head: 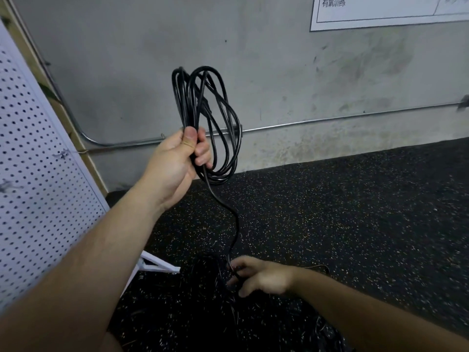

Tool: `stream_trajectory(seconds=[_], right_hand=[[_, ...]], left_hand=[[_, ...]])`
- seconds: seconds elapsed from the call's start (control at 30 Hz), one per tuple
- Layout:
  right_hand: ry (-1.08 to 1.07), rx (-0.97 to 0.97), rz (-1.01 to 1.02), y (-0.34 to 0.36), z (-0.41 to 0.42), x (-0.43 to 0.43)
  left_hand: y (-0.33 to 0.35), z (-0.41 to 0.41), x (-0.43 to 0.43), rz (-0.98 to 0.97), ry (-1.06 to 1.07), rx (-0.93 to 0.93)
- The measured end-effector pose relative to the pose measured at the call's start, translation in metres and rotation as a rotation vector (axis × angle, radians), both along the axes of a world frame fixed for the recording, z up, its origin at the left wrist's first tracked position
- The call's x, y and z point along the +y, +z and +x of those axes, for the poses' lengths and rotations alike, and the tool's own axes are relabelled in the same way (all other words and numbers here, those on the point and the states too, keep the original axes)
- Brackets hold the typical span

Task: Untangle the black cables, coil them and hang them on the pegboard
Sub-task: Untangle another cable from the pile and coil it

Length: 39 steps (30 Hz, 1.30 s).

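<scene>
Up by the wall (279, 72), left hand (181, 158) grips the cable coil (184, 102), fingers wrapped round its loops. Lower, right hand (256, 275) probably pinches the loose tail (238, 226). Looks light, springy; clamp all loops together.

Bare left forearm (88, 262), bare right forearm (368, 308), both uncovered to the picture's lower edge, left hand (175, 158) with short thumbnail, right hand (258, 275) slightly blurred, wrists bare

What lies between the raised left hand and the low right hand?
In the head view, a single loose strand hangs from the cable coil gripped by the left hand down to the right hand, with speckled floor behind.
</scene>
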State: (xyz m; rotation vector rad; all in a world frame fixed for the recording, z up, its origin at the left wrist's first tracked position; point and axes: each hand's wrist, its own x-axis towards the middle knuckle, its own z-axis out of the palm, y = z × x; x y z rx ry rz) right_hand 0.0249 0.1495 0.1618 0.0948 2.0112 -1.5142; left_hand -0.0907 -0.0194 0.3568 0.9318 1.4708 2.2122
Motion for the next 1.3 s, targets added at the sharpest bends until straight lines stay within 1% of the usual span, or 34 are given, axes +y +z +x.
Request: stream_trajectory(seconds=[0.03,0.1,0.13,0.17,0.2,0.27,0.33,0.4,0.47,0.53,0.57,0.63,0.67,0.77,0.83,0.97,1.1,1.2,1.3], right_hand=[[0.036,0.002,0.012,0.002,0.001,-0.005],[0.117,0.045,0.125,0.008,0.003,-0.01],[0.13,0.1,0.188,0.012,0.004,-0.009],[0.098,0.128,0.207,0.017,0.004,-0.007],[0.024,0.143,0.176,0.024,0.005,-0.003],[-0.218,0.183,0.053,0.04,0.006,0.011],[-0.505,0.21,-0.142,0.06,0.006,0.029],[-0.712,0.228,-0.325,0.083,0.003,0.048],[-0.799,0.245,-0.387,0.109,0.001,0.062],[-0.835,0.275,-0.392,0.135,0.004,0.073],[-0.837,0.308,-0.378,0.146,0.006,0.078],[-0.793,0.398,-0.283,0.167,0.014,0.087],[-0.758,0.442,-0.206,0.175,0.018,0.09],[-0.683,0.569,0.134,0.193,0.026,0.101],[-0.675,0.639,0.259,0.202,0.03,0.106],[-0.756,0.765,0.415,0.208,0.034,0.115],[-0.824,0.896,0.489,0.208,0.036,0.118],[-0.807,0.894,0.556,0.206,0.037,0.119],[-0.788,0.842,0.524,0.205,0.036,0.114]], left_hand=[[-0.001,0.0,0.0,-0.002,-0.004,0.002],[-0.001,0.001,-0.001,-0.005,-0.007,0.002],[-0.001,0.001,-0.001,-0.006,-0.009,0.003],[-0.001,0.001,-0.001,-0.007,-0.012,0.006],[-0.002,0.002,0.0,-0.01,-0.013,0.012],[-0.004,0.003,0.002,-0.023,-0.005,0.024],[-0.009,0.003,0.005,-0.064,0.02,0.039],[-0.015,0.004,0.011,-0.122,0.032,0.055],[-0.022,0.007,0.019,-0.184,0.036,0.093],[-0.027,0.01,0.027,-0.245,0.05,0.141],[-0.029,0.012,0.031,-0.27,0.053,0.159],[-0.034,0.014,0.037,-0.311,0.038,0.184],[-0.036,0.015,0.04,-0.333,0.028,0.197],[-0.042,0.019,0.048,-0.397,0.029,0.247],[-0.045,0.023,0.055,-0.405,0.026,0.265],[-0.048,0.032,0.066,-0.4,0.028,0.257],[-0.05,0.039,0.076,-0.397,0.022,0.239],[-0.049,0.04,0.081,-0.396,0.047,0.22],[-0.049,0.043,0.084,-0.415,0.066,0.241]])
